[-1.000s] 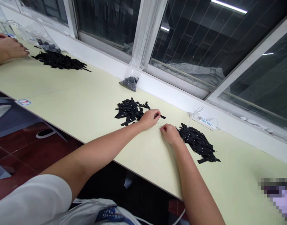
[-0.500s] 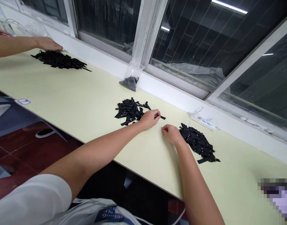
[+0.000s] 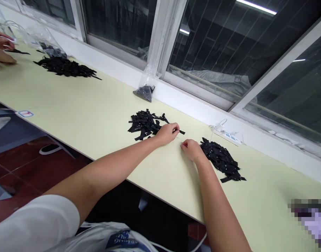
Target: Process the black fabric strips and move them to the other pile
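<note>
My left hand [image 3: 168, 133] is closed on a short black fabric strip [image 3: 182, 132], whose end sticks out to the right past the fingers. Just behind that hand lies a loose pile of black strips [image 3: 144, 123]. My right hand [image 3: 190, 148] is a little to the right, above the table, its thumb and fingers pinched together. What those fingertips hold, if anything, is too small to make out. Close beside the right wrist is a second, denser heap of black strips [image 3: 220, 159] with small pale specks on it.
A clear plastic bag [image 3: 146, 91] with dark contents leans at the wall. A white power strip [image 3: 227, 135] lies along the wall edge. At far left are a co-worker's hands [image 3: 2, 47], another black pile [image 3: 67, 66] and more bags. A label [image 3: 26, 113] marks the table's front edge.
The co-worker's arm at far left has drawn back from the black pile there, uncovering a plastic bag behind it. My two hands have stayed in place.
</note>
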The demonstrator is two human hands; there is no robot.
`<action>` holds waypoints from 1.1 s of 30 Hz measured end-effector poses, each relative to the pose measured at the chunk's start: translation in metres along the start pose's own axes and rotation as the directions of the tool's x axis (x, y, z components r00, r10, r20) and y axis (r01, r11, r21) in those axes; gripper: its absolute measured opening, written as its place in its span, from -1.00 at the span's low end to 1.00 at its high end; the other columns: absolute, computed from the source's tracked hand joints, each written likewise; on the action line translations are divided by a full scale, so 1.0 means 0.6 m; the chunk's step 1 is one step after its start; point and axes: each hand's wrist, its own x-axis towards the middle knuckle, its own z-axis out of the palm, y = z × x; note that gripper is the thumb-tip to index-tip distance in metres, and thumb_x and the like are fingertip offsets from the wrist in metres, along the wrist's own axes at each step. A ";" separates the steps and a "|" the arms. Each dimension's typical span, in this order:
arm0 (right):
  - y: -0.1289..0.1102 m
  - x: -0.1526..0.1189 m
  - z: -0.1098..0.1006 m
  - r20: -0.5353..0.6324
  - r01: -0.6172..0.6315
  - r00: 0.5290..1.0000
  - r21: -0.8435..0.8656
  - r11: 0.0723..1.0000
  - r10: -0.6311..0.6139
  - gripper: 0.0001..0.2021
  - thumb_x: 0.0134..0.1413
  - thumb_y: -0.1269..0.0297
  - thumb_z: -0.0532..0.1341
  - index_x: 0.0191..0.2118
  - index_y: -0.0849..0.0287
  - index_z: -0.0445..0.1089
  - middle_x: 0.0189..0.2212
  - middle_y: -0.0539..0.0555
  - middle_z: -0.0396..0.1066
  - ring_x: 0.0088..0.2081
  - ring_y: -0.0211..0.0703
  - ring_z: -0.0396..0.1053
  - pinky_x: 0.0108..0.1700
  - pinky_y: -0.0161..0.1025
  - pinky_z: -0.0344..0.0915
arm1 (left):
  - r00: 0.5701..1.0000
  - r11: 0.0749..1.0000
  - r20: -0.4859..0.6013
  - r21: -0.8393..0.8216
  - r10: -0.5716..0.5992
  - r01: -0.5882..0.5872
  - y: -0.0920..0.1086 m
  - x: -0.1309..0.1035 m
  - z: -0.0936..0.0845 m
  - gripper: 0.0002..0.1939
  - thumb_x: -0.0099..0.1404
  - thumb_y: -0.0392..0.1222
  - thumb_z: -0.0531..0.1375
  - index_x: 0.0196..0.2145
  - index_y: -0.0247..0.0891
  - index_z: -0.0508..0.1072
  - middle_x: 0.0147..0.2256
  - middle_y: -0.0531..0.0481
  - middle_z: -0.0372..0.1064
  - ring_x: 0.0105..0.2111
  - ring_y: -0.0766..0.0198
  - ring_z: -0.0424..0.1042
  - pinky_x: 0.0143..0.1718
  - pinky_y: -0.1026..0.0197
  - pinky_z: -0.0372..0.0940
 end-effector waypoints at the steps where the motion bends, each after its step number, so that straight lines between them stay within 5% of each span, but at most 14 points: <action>1: -0.001 0.000 0.000 -0.002 0.002 1.000 -0.008 1.000 -0.002 -0.85 0.24 0.37 0.16 -0.25 0.24 0.49 -0.21 0.21 0.52 -0.22 -0.12 0.41 -0.20 -0.28 0.17 | 1.000 1.000 0.000 0.000 0.001 -0.001 0.000 0.000 0.000 -0.91 0.28 -0.25 0.18 -0.29 -0.23 0.49 -0.39 0.04 0.44 -0.41 0.29 0.32 -0.35 0.24 0.16; 14: -0.012 -0.008 -0.003 -0.044 0.043 0.998 -0.013 0.999 -0.044 -0.79 0.20 0.45 0.13 -0.09 0.19 0.43 -0.23 0.14 0.52 -0.19 -0.08 0.43 -0.18 -0.28 0.17 | 1.000 1.000 0.015 0.004 0.005 -0.005 -0.001 -0.001 0.000 -0.90 0.28 -0.23 0.16 -0.29 -0.22 0.48 -0.43 0.05 0.40 -0.43 0.29 0.31 -0.37 0.23 0.15; 21: 0.008 -0.005 -0.010 -0.163 -0.006 0.987 -0.038 0.999 0.000 -0.75 0.33 0.41 0.01 -0.12 0.20 0.44 -0.17 0.24 0.47 -0.14 -0.01 0.40 -0.13 -0.21 0.16 | 0.997 0.999 0.056 0.020 0.046 -0.047 -0.004 0.000 -0.002 -0.88 0.27 -0.30 0.14 -0.29 -0.22 0.49 -0.37 0.03 0.45 -0.38 0.28 0.34 -0.33 0.24 0.17; 26: 0.010 0.001 -0.018 -0.463 0.033 0.883 0.214 0.976 0.072 -0.78 0.30 0.27 0.04 -0.14 0.21 0.40 -0.21 0.19 0.47 -0.20 -0.05 0.39 -0.10 -0.19 0.22 | 0.962 0.990 0.234 -0.051 0.142 -0.134 0.011 -0.007 -0.003 -0.88 0.31 -0.25 0.16 -0.27 -0.23 0.51 -0.32 0.01 0.49 -0.34 0.26 0.39 -0.28 0.24 0.20; 30: 0.002 0.004 -0.001 -0.361 0.115 0.930 0.456 0.882 0.066 -0.79 0.24 0.20 0.07 -0.20 0.17 0.39 -0.26 0.12 0.51 -0.28 -0.12 0.42 -0.17 -0.23 0.27 | 0.909 0.969 0.338 -0.125 0.243 -0.212 0.023 -0.014 -0.004 -0.87 0.31 -0.28 0.15 -0.31 -0.24 0.51 -0.32 0.02 0.51 -0.33 0.26 0.41 -0.28 0.25 0.20; 33: 0.005 0.007 0.012 -0.282 0.102 0.957 0.544 0.833 0.066 -0.77 0.21 0.16 0.09 -0.18 0.15 0.39 -0.28 0.10 0.53 -0.31 -0.13 0.43 -0.22 -0.24 0.29 | 0.910 0.970 0.339 -0.124 0.240 -0.209 0.026 -0.017 -0.005 -0.87 0.29 -0.31 0.15 -0.33 -0.24 0.52 -0.32 0.01 0.52 -0.33 0.26 0.41 -0.28 0.24 0.19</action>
